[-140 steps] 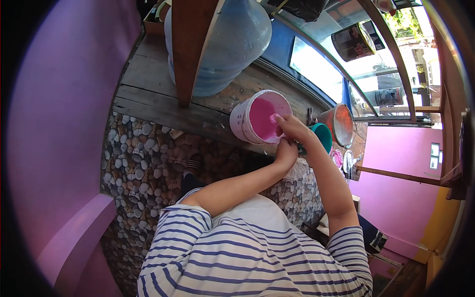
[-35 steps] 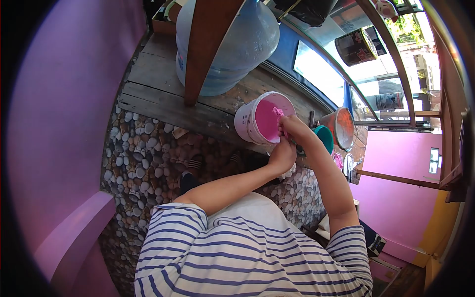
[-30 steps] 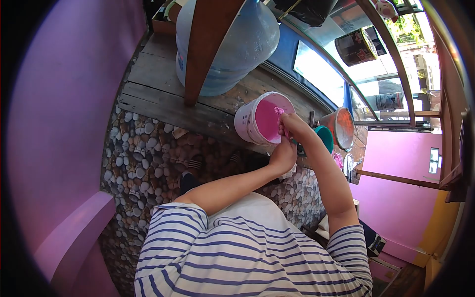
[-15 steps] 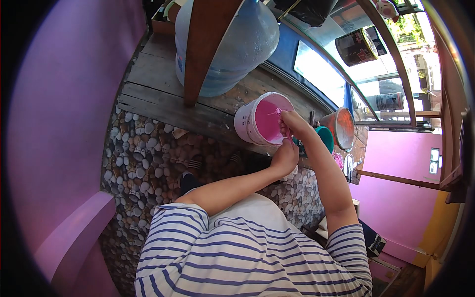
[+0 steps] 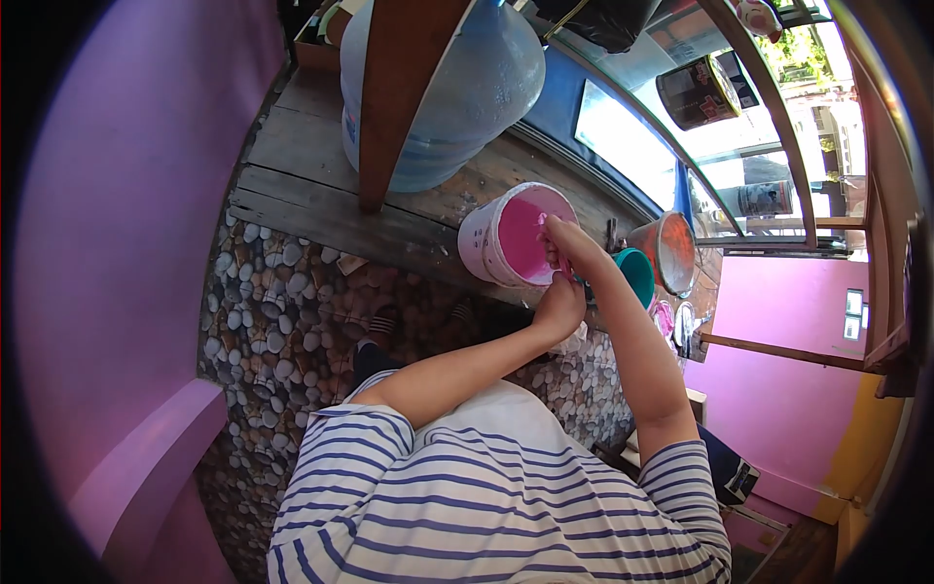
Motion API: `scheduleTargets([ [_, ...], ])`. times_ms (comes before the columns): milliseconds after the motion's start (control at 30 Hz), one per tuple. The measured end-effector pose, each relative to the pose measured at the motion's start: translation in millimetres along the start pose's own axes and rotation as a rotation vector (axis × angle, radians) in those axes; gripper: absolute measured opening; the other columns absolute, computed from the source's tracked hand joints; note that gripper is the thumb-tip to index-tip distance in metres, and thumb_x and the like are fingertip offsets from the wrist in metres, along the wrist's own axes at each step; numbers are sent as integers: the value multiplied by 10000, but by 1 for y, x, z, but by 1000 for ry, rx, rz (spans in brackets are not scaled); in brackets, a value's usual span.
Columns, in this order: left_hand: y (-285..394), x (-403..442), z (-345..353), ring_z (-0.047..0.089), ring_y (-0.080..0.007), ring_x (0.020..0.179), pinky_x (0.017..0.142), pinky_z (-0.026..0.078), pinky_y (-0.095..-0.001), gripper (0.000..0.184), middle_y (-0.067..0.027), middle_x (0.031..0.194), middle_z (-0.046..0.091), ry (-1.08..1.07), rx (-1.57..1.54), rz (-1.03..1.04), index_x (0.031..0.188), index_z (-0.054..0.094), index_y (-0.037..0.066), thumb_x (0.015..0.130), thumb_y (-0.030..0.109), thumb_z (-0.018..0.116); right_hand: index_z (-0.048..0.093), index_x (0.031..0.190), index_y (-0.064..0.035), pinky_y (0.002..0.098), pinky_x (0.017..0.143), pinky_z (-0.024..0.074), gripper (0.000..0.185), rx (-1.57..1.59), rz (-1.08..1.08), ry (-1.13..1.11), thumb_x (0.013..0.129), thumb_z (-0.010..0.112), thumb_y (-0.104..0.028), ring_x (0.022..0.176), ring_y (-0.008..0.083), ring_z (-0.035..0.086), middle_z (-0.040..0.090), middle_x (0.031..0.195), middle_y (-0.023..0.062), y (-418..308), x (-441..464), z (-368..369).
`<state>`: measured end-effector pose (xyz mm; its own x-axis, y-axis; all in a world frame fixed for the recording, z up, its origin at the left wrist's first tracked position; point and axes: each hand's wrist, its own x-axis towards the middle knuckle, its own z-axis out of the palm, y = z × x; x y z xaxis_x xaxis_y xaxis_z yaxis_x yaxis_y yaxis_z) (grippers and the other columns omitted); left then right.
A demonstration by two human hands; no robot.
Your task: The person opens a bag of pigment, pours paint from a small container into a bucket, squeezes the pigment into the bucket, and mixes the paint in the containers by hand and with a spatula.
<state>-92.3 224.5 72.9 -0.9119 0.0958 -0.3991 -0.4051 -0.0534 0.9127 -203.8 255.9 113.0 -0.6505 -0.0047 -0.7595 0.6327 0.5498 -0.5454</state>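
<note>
A white bucket [image 5: 479, 243] with pink paint inside stands on the wooden ledge, its mouth tilted in view toward my hands. Above its near right rim, my right hand [image 5: 567, 245] is closed on a small, soft-looking pink piece [image 5: 543, 220] that pokes out over the paint. Just below, my left hand [image 5: 559, 304] is pinched at the rim, with a thin pink part between the two hands. What exactly the left fingers grip is partly hidden. Beside my right wrist stands a teal bucket [image 5: 637, 276], partly covered by the forearm.
A large clear water bottle [image 5: 467, 107] stands behind a brown post [image 5: 389, 107] on the ledge [image 5: 302, 146]. An orange-stained bucket [image 5: 673, 253] is right of the teal one. Paint cans [image 5: 696, 92] show by the glass. Pebble-patterned flooring [image 5: 263, 321] lies below.
The pink piece has changed shape and shows less above my right hand than about a second ago. Both hands remain at the bucket's rim, and the view has shifted slightly.
</note>
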Motion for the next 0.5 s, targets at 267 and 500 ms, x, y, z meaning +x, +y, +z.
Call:
scheduleTargets([
  [267,2,-7,0,608,-524,905,804,466,-572,372,-383,911,605,-25,4,-29,1037,479,-112,949,238,393,568,835,7,321,514,416,329,-217,-115,9,927,412,-268,548,157,490,496,650,37,13,9,-7],
  [500,9,-8,-3,609,-515,930,817,466,-565,393,-385,936,609,-25,-38,-26,1051,473,-123,956,248,387,514,783,-40,320,441,336,286,-149,-164,64,939,398,-251,478,127,376,416,602,9,19,20,-5],
])
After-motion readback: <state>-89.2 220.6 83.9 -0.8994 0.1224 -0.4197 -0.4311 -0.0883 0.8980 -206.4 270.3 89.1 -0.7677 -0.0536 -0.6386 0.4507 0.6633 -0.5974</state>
